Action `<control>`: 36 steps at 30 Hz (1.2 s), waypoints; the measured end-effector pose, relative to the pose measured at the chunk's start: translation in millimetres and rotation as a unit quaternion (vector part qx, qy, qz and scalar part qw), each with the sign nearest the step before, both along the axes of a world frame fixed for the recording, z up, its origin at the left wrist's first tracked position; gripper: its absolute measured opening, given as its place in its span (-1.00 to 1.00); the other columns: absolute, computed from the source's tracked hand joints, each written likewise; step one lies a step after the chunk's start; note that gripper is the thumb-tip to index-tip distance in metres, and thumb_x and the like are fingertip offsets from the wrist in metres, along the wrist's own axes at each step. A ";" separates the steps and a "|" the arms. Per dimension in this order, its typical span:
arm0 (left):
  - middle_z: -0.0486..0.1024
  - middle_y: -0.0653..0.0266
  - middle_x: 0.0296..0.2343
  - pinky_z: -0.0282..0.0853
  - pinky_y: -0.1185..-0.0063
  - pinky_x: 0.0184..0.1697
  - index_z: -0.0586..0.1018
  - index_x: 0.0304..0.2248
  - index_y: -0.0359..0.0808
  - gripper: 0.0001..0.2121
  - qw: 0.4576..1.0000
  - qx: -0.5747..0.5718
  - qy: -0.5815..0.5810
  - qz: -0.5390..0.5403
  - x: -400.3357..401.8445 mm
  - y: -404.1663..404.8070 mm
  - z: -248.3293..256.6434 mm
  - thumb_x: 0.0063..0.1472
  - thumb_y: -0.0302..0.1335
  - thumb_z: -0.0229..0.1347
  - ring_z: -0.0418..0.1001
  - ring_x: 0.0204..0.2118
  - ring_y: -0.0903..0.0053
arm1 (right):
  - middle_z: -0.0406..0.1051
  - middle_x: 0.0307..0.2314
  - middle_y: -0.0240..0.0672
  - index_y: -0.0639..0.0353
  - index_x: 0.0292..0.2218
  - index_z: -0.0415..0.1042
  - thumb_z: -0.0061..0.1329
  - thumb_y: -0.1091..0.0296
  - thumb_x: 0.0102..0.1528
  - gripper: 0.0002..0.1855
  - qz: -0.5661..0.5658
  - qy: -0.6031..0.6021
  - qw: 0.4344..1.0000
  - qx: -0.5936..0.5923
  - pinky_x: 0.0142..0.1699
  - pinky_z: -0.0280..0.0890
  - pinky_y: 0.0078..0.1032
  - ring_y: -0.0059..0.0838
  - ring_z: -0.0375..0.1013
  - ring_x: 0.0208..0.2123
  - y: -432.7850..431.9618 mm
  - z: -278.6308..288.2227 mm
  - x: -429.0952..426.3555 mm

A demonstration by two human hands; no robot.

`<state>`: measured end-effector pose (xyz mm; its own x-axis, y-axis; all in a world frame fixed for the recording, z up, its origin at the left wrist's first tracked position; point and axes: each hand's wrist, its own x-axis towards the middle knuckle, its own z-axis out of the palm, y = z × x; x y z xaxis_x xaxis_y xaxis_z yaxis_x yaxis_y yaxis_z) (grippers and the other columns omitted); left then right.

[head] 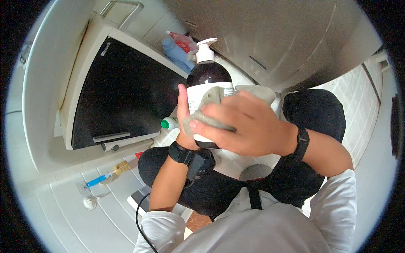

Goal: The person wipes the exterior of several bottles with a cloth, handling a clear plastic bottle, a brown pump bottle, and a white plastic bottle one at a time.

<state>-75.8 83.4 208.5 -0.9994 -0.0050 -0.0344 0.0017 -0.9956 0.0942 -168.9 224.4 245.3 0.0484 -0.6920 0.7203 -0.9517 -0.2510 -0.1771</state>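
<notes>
A dark pump bottle (208, 74) with a white pump head and a white label stands tilted in front of me. My left hand (184, 117) supports it from the left side, its thumb along the label and the other fingers hidden behind. My right hand (253, 123), slightly blurred, presses a grey-beige cloth (210, 98) against the label. Part of that cloth is bunched between the right fingers. The label bears writing, partly covered by the cloth.
A black-fronted cabinet (126, 98) is at the left. Behind the bottle are a light blue bottle (177, 53) and a red packet (182, 41). A green-capped bottle (169, 123) lies near my left hand. A blue-handled brush (99, 179) hangs on the wall. A large metallic panel (269, 38) curves across the top right.
</notes>
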 end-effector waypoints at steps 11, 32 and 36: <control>0.39 0.17 -0.11 0.26 0.39 0.03 0.29 0.03 -0.21 -0.42 0.977 -0.182 -0.106 -0.026 0.8 14.0 7.0 0.22 0.09 -0.24 0.37 -0.06 0.33 | 0.35 -0.25 -0.25 0.06 -0.13 0.46 0.04 0.52 -0.14 -0.55 -0.136 -0.158 0.971 -0.115 -0.22 0.24 -0.43 -0.27 0.34 -0.28 -3.7 0.3 -30.0; 0.40 0.24 -0.18 0.28 0.57 -0.04 0.30 -0.02 -0.37 -0.40 0.834 -0.522 -0.114 0.138 4.8 17.0 12.3 -0.03 -0.31 0.23 0.38 -0.14 0.56 | 0.28 -0.28 -0.21 0.29 -0.14 0.23 -0.10 0.47 0.09 -0.72 -0.121 -0.383 0.888 -0.224 -0.09 0.21 -0.51 -0.39 0.30 -0.22 -23.7 -21.4 -15.7; 0.39 0.22 -0.20 0.27 0.56 -0.05 0.27 -0.02 -0.39 -0.34 0.783 -0.568 -0.138 0.212 2.8 19.4 20.8 -0.09 -0.33 0.29 0.37 -0.16 0.55 | 0.32 -0.29 -0.19 0.30 -0.15 0.25 -0.10 0.44 0.10 -0.73 -0.094 -0.446 0.868 -0.198 -0.09 0.21 -0.52 -0.39 0.33 -0.22 -27.2 -21.5 -16.0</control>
<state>-73.0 102.9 229.3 -0.8550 -0.5184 0.0180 0.1320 -0.1840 0.9740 -184.9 197.2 223.9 -0.7370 -0.3176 0.5966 -0.5111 -0.3158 -0.7994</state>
